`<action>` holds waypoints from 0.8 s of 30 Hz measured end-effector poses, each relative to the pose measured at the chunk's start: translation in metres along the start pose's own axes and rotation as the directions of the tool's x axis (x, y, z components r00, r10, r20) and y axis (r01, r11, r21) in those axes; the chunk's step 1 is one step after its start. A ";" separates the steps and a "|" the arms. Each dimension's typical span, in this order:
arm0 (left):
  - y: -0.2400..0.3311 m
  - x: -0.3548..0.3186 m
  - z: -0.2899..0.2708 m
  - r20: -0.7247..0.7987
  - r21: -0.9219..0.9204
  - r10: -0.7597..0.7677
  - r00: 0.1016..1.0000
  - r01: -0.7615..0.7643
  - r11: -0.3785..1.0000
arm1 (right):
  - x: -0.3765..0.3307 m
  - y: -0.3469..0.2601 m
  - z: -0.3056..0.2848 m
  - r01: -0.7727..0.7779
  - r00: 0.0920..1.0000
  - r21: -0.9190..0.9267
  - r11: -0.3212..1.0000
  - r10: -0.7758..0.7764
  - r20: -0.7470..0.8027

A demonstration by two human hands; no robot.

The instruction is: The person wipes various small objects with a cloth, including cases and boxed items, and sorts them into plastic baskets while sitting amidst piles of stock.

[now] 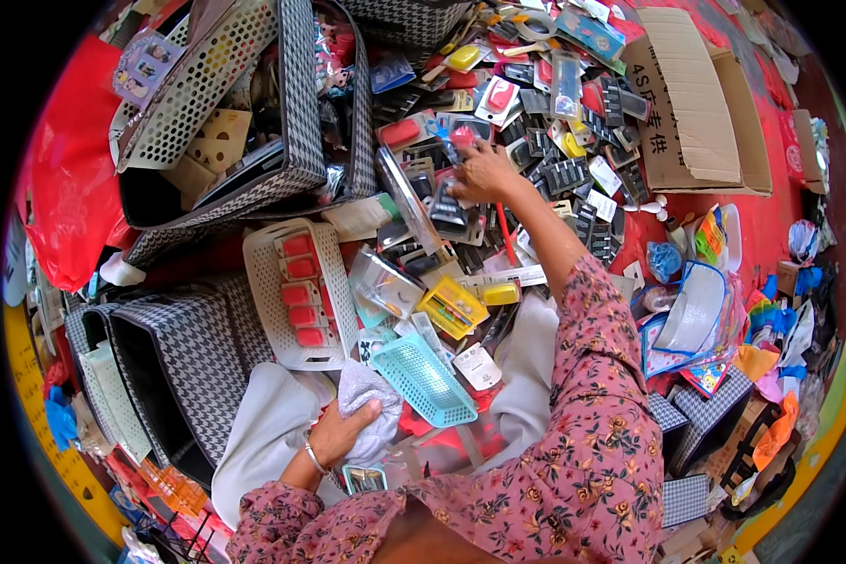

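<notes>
My left hand (341, 434) is closed around a crumpled pale grey cloth (369, 411), held above my lap beside a light blue plastic basket (425, 381). Stretched forward, my right hand (485, 173) reaches over a heap of small carded and blister-packed goods. Its thumb and fingers are apart, and the fingertips lie against a small red-and-clear packet (462, 137), partly blurred. Just below the thumb is a black package (448, 205). A white basket (341, 282) to the left holds a row of red packs (301, 292). Near the blue basket lies a yellow basket (453, 307).
Houndstooth storage boxes (193, 336) stand at the left, one holding a perforated white basket (202, 89). An open cardboard box (663, 141) sits at the far right. Bagged goods (691, 324) and grey patterned boxes (710, 414) crowd the right side. A red bag (70, 179) hangs far left.
</notes>
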State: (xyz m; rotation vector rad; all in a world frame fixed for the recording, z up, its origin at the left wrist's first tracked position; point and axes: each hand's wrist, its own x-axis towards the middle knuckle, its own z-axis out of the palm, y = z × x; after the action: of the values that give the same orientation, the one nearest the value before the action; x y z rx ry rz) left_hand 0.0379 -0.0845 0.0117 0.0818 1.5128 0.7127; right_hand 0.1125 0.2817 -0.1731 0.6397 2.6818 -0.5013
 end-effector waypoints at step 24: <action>-0.009 0.017 0.002 0.001 0.012 -0.027 1.000 0.027 1.000 | 0.070 0.088 0.011 -0.570 0.701 0.355 0.741 0.664 -0.260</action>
State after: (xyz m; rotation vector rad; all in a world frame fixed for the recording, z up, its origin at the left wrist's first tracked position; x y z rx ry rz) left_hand 0.0419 -0.0828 -0.0073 0.0705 1.5147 0.6815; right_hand 0.0985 0.3763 -0.2337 1.8074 2.4869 -0.5602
